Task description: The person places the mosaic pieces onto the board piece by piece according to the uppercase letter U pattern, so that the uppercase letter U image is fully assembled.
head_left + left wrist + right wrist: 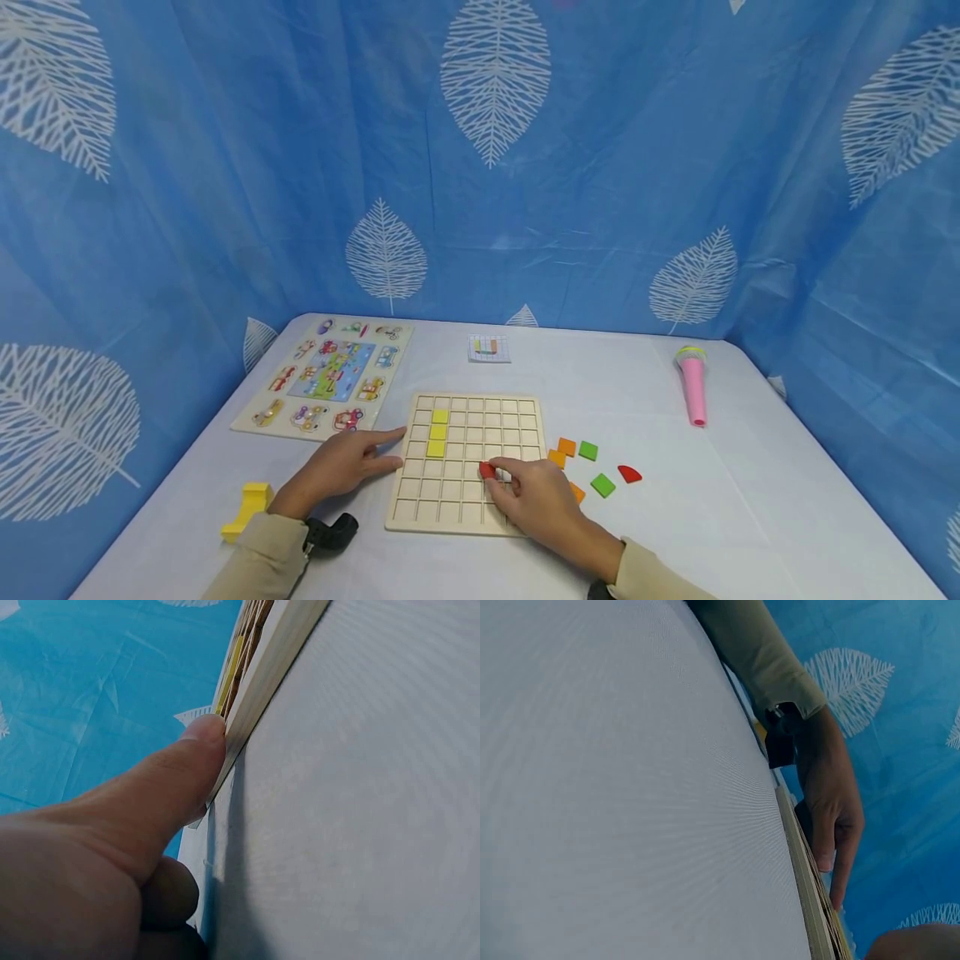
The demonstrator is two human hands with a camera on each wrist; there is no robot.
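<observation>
A wooden grid board [462, 510] lies on the table, with several yellow square tiles [437, 432] in a column at its upper left. My left hand [341, 467] touches the board's left edge with thumb and forefinger stretched out; the left wrist view shows the thumb [187, 761] against the side. Over the lower right cells, my right hand [542, 502] pinches a red piece [487, 471] between thumb and forefinger. The fingers partly cover that piece, so whether it rests in a cell is unclear. In the right wrist view, only a bit of the right hand [919, 943] shows.
Right of the board lie orange tiles [566, 447], green tiles [602, 485] and a red quarter-round piece [629, 474]. A pink toy microphone [694, 392] is farther right. A picture card [489, 348] sits behind. On the left are a vehicle puzzle board [300, 379] and a yellow block [251, 507].
</observation>
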